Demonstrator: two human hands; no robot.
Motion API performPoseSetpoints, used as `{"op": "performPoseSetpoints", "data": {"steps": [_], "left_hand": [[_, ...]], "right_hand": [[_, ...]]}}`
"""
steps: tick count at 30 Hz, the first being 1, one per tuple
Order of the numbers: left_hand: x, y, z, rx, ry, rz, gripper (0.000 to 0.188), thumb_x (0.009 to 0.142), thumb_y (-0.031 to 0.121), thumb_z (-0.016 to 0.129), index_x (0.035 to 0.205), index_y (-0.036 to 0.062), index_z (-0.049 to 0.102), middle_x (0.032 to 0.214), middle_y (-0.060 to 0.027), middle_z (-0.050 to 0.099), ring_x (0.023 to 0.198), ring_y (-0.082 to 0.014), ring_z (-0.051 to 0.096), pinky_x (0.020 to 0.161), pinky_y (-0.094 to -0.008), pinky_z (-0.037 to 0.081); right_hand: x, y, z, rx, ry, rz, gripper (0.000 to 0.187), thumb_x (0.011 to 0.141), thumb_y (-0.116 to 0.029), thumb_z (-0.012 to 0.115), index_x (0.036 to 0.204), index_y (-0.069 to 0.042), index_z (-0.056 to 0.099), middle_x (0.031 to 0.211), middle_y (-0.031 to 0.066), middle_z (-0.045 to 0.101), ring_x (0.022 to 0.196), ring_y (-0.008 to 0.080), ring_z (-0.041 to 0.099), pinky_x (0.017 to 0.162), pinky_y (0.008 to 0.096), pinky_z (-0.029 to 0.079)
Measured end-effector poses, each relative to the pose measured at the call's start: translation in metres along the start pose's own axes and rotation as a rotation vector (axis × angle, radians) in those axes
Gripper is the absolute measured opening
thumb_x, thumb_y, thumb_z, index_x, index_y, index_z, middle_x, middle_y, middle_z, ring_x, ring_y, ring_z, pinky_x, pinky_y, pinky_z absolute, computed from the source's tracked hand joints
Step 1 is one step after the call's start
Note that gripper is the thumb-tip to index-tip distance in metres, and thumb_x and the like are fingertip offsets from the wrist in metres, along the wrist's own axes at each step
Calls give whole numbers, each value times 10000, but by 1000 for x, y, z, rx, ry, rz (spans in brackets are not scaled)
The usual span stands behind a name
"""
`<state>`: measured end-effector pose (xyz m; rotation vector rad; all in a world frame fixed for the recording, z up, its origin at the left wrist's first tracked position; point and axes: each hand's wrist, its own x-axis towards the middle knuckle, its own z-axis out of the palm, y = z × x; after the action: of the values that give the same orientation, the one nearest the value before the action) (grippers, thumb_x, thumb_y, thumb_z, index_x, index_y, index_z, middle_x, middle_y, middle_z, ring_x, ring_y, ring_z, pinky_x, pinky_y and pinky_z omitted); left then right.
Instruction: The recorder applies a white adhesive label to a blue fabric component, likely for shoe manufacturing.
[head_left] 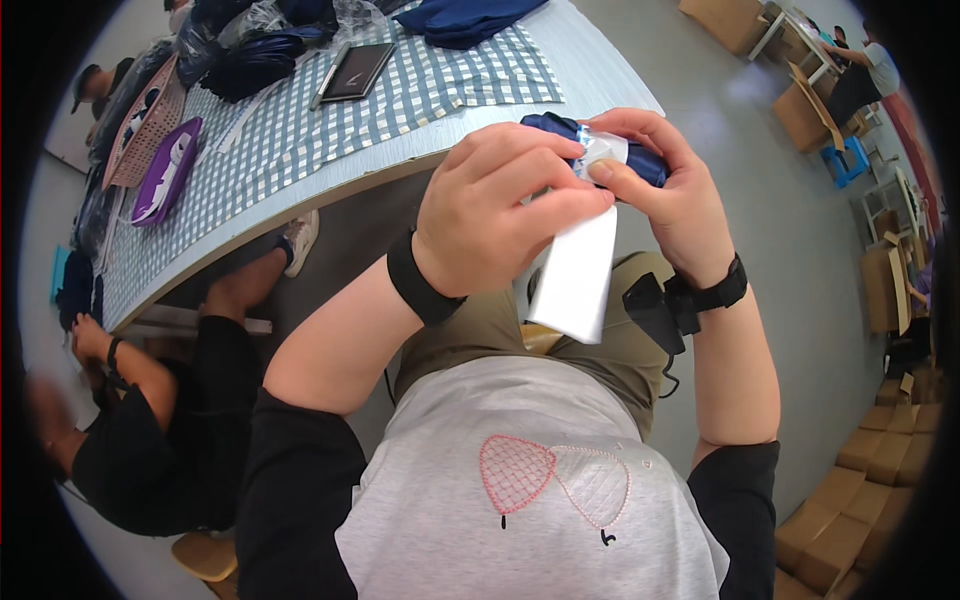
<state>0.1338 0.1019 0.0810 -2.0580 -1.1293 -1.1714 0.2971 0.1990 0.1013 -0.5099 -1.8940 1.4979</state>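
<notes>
A small dark blue fabric bundle [648, 165] is in front of me, past the near edge of the table. My right hand [692, 205] grips it, thumb on the near face and fingers round the far side. Over the bundle's near face lies a white, partly clear piece [606, 150] with a bit of blue print. My left hand [495, 200] is closed at that piece, fingertips pinching a white paper strip [575, 285] that hangs down over my lap. Where the strip meets the bundle is hidden by my fingers.
A table [630, 75] with a checked cloth [420, 95] carries navy garments [465, 20], plastic-wrapped bundles [250, 60], a dark flat case [358, 72], a pink basket [140, 120] and a purple tray [168, 172]. A seated person [150, 430] works at left. Cardboard boxes [850, 490] stand at right.
</notes>
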Motion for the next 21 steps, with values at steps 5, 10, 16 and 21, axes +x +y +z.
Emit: {"op": "performPoseSetpoints", "data": {"steps": [5,10,16,21], "left_hand": [[1,-5,2,14,57,15,246,607,136,734,847,150,680,807,18,617,855,-183,591,752,-275,441],[-1,-12,4,-27,79,7,212,670,113,690,864,189,651,832,49,580,803,-153,558,723,-279,424],[-2,-15,3,-146,30,-94,230,674,126,694,879,218,645,860,46,567,759,-165,549,676,-299,391],[8,-23,3,-153,72,-6,310,622,67,767,905,131,660,851,-27,563,744,-165,552,602,-259,437]], "right_hand": [[-2,2,5,-36,5,-45,250,792,-116,678,1025,-55,610,1002,29,620,889,86,563,799,225,460],[-4,6,9,2,16,-123,225,813,-94,660,1025,-41,611,1105,79,599,1003,143,560,867,263,453],[-7,9,14,135,-7,-124,175,847,-71,618,1014,-18,607,1157,103,573,1061,171,540,913,282,434],[-5,10,15,258,-20,-103,164,891,-81,553,1034,-10,589,1194,110,549,1075,174,531,918,286,432]]}}
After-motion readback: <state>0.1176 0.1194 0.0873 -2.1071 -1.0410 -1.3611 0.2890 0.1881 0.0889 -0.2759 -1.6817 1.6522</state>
